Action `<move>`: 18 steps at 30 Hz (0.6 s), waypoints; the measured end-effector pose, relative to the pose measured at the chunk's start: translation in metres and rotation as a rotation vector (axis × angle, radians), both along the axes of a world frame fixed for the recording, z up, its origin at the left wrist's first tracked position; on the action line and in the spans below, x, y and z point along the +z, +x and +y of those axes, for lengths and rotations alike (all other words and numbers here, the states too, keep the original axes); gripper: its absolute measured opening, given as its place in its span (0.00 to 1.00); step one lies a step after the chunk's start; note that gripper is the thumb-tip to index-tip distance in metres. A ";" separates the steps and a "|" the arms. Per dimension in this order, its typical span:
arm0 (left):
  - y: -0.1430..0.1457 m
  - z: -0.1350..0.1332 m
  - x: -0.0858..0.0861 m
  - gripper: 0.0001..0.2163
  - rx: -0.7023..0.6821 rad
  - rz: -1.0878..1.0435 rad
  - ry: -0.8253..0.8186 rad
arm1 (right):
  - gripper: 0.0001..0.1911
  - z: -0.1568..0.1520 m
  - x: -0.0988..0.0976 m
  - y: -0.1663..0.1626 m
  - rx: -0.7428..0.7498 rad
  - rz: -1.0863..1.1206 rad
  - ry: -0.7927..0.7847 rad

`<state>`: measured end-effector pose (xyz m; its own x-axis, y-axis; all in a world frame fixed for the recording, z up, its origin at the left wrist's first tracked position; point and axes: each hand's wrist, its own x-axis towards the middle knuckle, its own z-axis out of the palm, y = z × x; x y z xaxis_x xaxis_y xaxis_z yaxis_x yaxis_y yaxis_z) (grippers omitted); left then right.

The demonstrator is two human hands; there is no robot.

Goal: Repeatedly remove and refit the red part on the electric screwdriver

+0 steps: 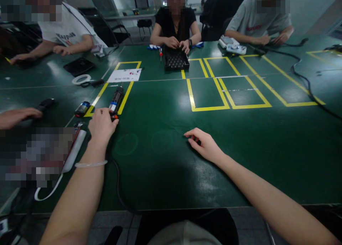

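The left hand's fingers (109,113) bend together over the near, red-tipped end of a black electric screwdriver (117,97), touching it. The back of the left hand (102,125) hides whether they close around it. The electric screwdriver lies flat on the green table (165,166), beside a yellow tape line (128,91), and its cable (117,182) trails under the wrist. The right hand (204,144) rests empty on the table, well apart, fingers loosely curled. This reads as the taking-hold stage; a lift would call for a full wrap around the barrel and slack in the cable. A second similar tool (82,108) lies just to the left.
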<state>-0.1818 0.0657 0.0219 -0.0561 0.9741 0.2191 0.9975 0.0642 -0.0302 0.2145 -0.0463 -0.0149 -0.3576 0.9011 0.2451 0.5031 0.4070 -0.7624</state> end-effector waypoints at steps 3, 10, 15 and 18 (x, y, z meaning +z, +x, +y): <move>0.003 -0.001 0.001 0.18 0.030 -0.008 -0.016 | 0.12 0.000 0.002 0.000 0.001 0.001 -0.001; 0.010 -0.003 0.010 0.21 0.079 -0.075 0.034 | 0.11 0.000 0.000 -0.001 0.003 -0.001 0.008; 0.054 -0.010 0.022 0.18 -0.136 -0.600 -0.012 | 0.12 0.000 0.000 -0.001 0.007 0.005 0.001; 0.100 -0.029 0.026 0.19 -0.350 -1.015 -0.340 | 0.12 -0.001 0.002 -0.002 0.003 0.039 -0.019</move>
<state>-0.0817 0.0370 0.0475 0.2311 0.9716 -0.0519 0.5318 -0.0814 0.8429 0.2129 -0.0472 -0.0128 -0.3504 0.9049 0.2416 0.4720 0.3934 -0.7889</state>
